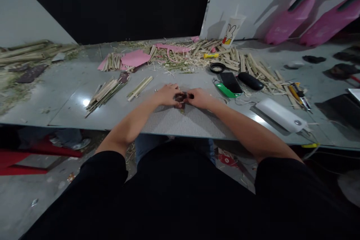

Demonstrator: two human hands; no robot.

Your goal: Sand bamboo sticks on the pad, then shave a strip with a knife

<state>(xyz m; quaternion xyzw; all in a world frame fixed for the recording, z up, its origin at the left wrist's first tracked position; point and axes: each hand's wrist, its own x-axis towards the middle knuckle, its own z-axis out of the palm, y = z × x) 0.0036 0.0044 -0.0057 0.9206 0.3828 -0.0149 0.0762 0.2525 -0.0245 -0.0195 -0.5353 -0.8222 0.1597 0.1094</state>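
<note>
At the middle of the table's near part, a small dark brown piece (180, 97) lies between my two hands, with a thin yellowish strip (182, 111) showing at its near end. My left hand (168, 95) is on its left side, thumb and fingers bent round it. From the right, my right hand (198, 98) pinches the piece with thumb and forefinger. Fingers cover much of it, so its exact shape is hidden. Left of my hands lie a few pale split sticks (140, 88) and a larger bundle of sticks (104, 95).
Shavings and split pieces (182, 60) spread along the table's back. To the right are a black round-rimmed object (217, 68), a green-edged tool (228, 90), a black oblong case (250, 81) and a white box-like device (281, 115). A cup (233, 30) stands behind.
</note>
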